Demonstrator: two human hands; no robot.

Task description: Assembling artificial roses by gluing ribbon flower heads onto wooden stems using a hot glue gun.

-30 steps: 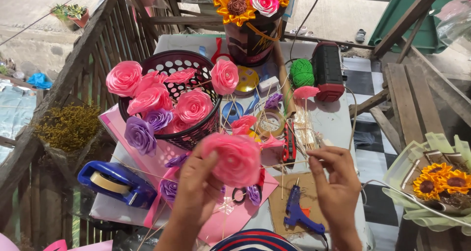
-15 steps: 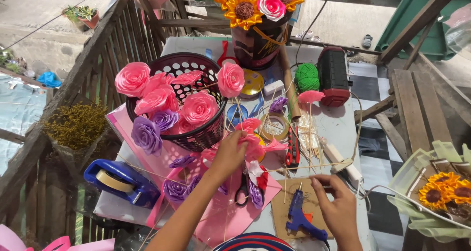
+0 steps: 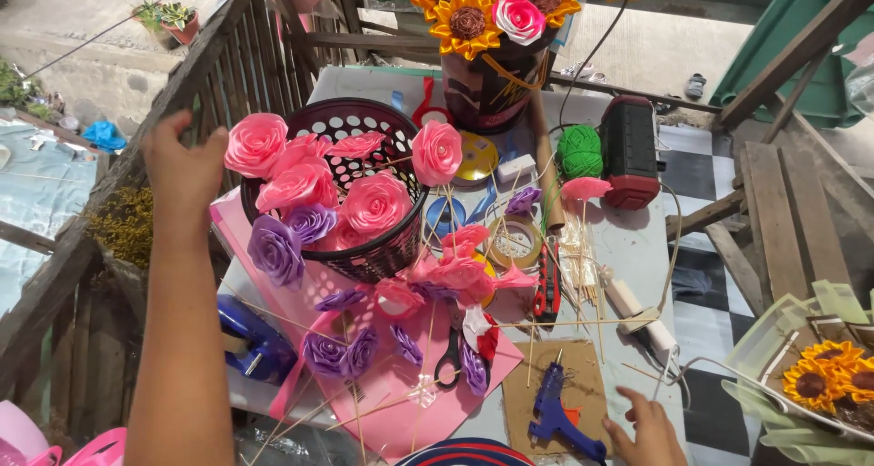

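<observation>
My left hand [image 3: 187, 170] reaches to the left side of a black plastic basket [image 3: 373, 257] full of pink and purple ribbon roses. Its thumb is right beside a pink rose [image 3: 256, 144] at the rim, and the fingers curl away from the camera, so any grip is hidden. My right hand [image 3: 648, 430] rests low on the table with fingers spread and nothing in it, just right of a blue glue gun [image 3: 560, 411] lying on brown cardboard [image 3: 555, 361]. Loose pink roses [image 3: 455, 268] on sticks lie beside the basket.
A dark vase [image 3: 492, 88] of ribbon sunflowers stands at the back. A green yarn ball [image 3: 580, 149] and a red-and-black device [image 3: 630, 152] lie right of it. Scissors [image 3: 451, 357], a blue tape dispenser [image 3: 259, 343] and pink paper [image 3: 410, 402] lie in front. A sunflower bouquet [image 3: 824, 384] sits at the right, a wooden railing [image 3: 191, 75] at the left.
My left hand held a large pink rose, lowered it beside the basket, then moved up and left to the basket's rim. My right hand dropped back toward the glue gun.
</observation>
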